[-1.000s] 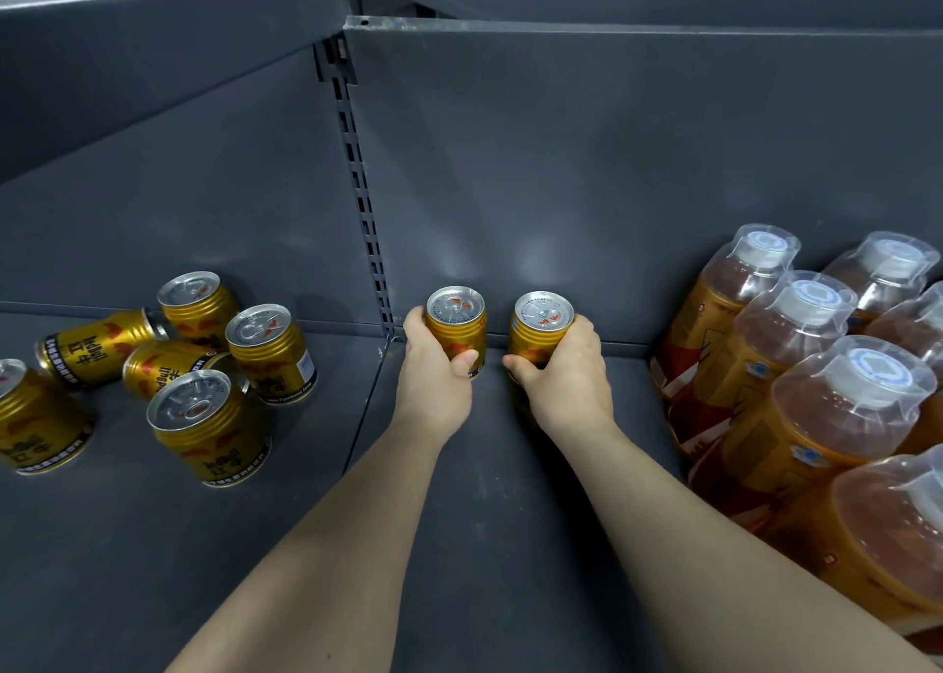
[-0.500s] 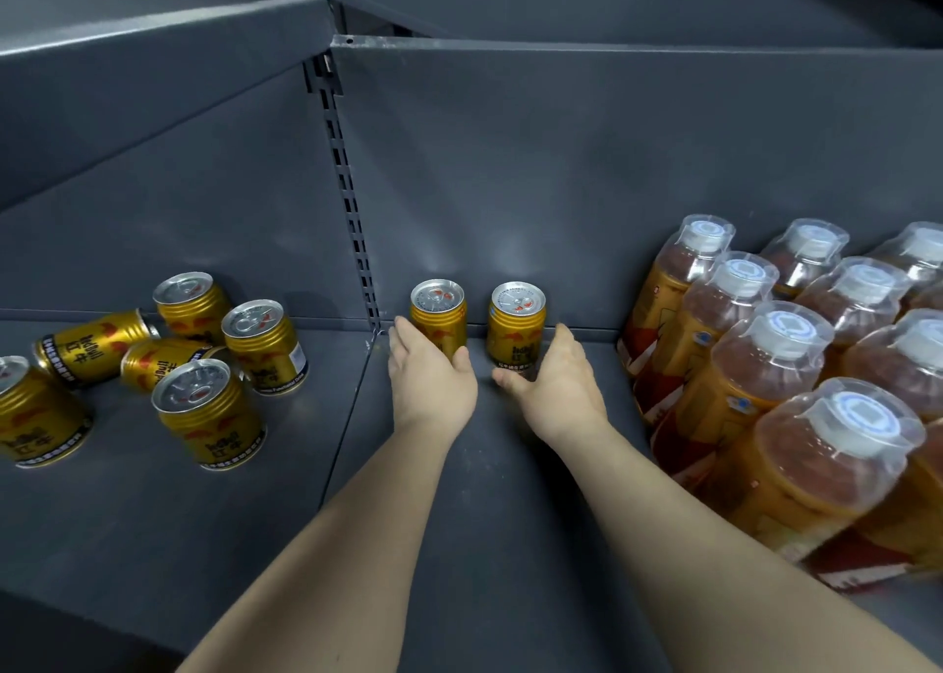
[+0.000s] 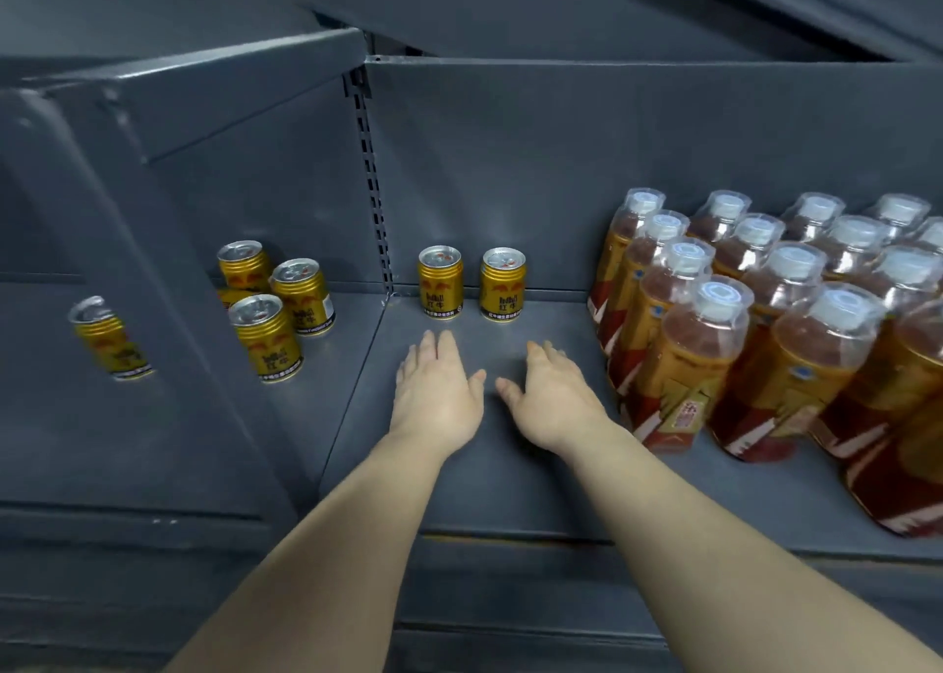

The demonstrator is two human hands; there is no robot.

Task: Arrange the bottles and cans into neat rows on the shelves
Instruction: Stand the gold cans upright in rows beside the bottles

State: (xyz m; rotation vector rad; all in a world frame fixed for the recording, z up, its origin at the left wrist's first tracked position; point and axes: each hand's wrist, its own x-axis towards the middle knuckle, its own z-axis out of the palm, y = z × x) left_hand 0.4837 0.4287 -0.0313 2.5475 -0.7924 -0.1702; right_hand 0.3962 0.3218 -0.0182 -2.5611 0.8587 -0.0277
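- Landmark: the slotted upright (image 3: 375,203) at the back of the shelf (image 3: 459,473).
- Two cans (image 3: 441,284) stand just right of the upright, close to the back panel (image 3: 510,162). They are side by side with a small gap and their labels face out. Judged to be the start of a back row, set deep so that later rows can fill in front.
- The left hand (image 3: 439,391) and right hand (image 3: 553,399) are in front of these cans, right of the upright. Both are empty and palm down with fingers straight, and they are clear of the cans. The thumbs are near each other but not touching.
- Left of the upright is a cluster of loose cans (image 3: 278,305), unaligned, with one apparently lying on its side. A further can (image 3: 109,338) well left of them is blurred.
- Well right of the upright, packed bottles (image 3: 740,325) limit how far the can row can run.
- Obstruction, as judged: the shelf seam below the upright, so the loose cans need lifting across rather than sliding.
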